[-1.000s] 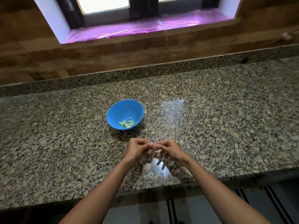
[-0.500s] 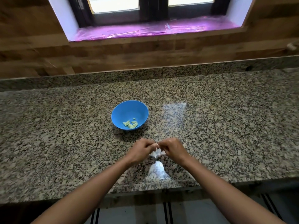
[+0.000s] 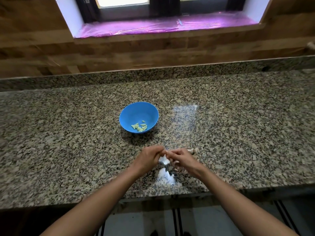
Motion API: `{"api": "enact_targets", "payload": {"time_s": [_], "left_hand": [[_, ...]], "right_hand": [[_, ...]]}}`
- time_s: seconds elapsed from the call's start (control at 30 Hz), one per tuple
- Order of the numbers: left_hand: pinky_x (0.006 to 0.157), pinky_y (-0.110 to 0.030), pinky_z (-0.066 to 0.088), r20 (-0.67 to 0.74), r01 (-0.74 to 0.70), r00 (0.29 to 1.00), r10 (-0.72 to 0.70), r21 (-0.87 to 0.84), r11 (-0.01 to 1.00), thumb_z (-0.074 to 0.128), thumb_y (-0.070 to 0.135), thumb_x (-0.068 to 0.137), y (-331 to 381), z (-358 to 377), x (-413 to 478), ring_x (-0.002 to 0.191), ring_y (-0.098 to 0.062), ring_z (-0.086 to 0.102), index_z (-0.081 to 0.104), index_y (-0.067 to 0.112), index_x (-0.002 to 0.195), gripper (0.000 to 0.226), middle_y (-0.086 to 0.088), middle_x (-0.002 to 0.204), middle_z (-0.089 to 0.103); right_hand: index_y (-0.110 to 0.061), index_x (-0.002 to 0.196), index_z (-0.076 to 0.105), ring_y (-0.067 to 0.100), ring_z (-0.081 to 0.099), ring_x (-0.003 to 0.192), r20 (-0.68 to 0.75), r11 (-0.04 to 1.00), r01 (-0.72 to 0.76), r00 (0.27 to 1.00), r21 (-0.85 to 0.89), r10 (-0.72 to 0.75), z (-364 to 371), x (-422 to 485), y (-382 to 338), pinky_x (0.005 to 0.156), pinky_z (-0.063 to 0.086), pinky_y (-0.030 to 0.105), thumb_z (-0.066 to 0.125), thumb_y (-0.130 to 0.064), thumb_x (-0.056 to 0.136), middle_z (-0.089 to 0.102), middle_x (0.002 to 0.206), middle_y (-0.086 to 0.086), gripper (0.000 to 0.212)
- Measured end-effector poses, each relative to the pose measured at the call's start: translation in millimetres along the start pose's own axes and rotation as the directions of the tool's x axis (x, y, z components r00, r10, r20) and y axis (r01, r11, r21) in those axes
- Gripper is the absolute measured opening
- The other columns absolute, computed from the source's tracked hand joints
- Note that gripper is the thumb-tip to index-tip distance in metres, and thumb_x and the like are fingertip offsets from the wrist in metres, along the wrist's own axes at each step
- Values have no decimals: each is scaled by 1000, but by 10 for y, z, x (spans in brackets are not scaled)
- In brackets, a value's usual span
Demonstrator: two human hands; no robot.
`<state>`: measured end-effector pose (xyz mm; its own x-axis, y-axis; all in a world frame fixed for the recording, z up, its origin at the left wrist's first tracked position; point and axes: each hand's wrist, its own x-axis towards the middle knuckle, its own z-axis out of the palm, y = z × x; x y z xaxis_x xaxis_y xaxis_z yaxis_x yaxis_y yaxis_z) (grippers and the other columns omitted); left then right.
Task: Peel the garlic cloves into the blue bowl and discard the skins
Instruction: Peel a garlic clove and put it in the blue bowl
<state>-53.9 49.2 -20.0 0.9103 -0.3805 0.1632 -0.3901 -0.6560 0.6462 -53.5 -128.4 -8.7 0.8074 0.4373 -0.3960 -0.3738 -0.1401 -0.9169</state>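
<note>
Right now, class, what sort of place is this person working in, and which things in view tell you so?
Most likely a home kitchen: a speckled granite countertop under a window, a blue bowl holding peeled garlic cloves, and two hands peeling above white skins.

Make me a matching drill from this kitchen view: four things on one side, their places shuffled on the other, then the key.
Things
1. round blue plastic bowl
2. pale green peeled garlic cloves
3. white papery garlic skins
4. purple shiny film

Places
A. on the window sill
B. on the speckled granite counter, beyond the hands
C. inside the bowl
D. on the counter near its front edge

Pairs: 1-B, 2-C, 3-D, 4-A
</note>
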Motion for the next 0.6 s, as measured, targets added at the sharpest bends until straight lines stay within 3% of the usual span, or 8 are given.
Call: {"api": "enact_targets", "payload": {"time_s": [0.03,0.1,0.17,0.2,0.3,0.37,0.5,0.6], "left_hand": [[53,-14,37,88,225,974,-210,-227,948,49,19,97,61,-1,4,56,-1,44,61,13,77,24,8,66,52],[50,-15,33,364,561,827,-428,-564,606,48,21,98,126,4,26,53,-4,41,61,14,76,27,5,62,48],[47,-16,32,563,719,678,-473,-644,263,44,19,99,146,15,51,50,-6,39,57,12,77,27,4,59,46],[46,-16,32,588,739,635,-501,-651,173,43,17,100,155,22,54,49,-7,39,56,11,78,26,4,58,46],[43,-17,38,429,681,667,-609,-683,265,45,14,99,153,106,15,47,-9,45,61,1,86,24,-3,60,53],[46,-19,47,299,635,707,-641,-667,389,52,10,96,129,169,-38,49,-11,54,64,-9,90,24,-10,66,60],[52,-22,52,239,627,722,-649,-621,470,56,4,92,57,231,-111,54,-14,59,66,-10,96,17,-15,71,64],[53,-23,49,258,624,745,-615,-593,508,55,4,93,47,251,-125,56,-14,56,65,-8,97,17,-13,70,62]], "right_hand": [[-13,81,68,5,47,53,-98,944,134,981,-301,-170,2,13,24,49,39,18,56,-21,92,57,63,-4,18],[-9,90,72,8,55,59,-95,605,252,871,-755,-482,-21,44,86,57,49,22,57,-19,90,66,71,1,17],[-8,94,71,14,61,64,-41,449,288,804,-846,-593,-36,69,159,61,55,29,56,-20,90,69,78,4,20],[-9,95,71,13,62,66,-94,503,258,815,-825,-572,-15,68,190,63,55,28,57,-18,89,70,80,3,18],[-11,90,73,1,58,61,-414,825,27,856,-564,-311,87,69,256,57,45,11,68,-17,84,68,75,-5,10],[-13,76,72,4,61,56,-508,907,-70,845,-416,-168,119,87,310,52,47,15,73,-21,78,67,66,-5,9],[-21,61,63,10,54,50,-485,811,-124,848,-571,-212,150,21,341,49,43,23,68,-30,84,62,57,-5,25],[-20,94,71,8,63,70,-436,709,-136,861,-692,-261,162,-19,308,62,53,22,59,-19,90,71,84,-5,12]]}}
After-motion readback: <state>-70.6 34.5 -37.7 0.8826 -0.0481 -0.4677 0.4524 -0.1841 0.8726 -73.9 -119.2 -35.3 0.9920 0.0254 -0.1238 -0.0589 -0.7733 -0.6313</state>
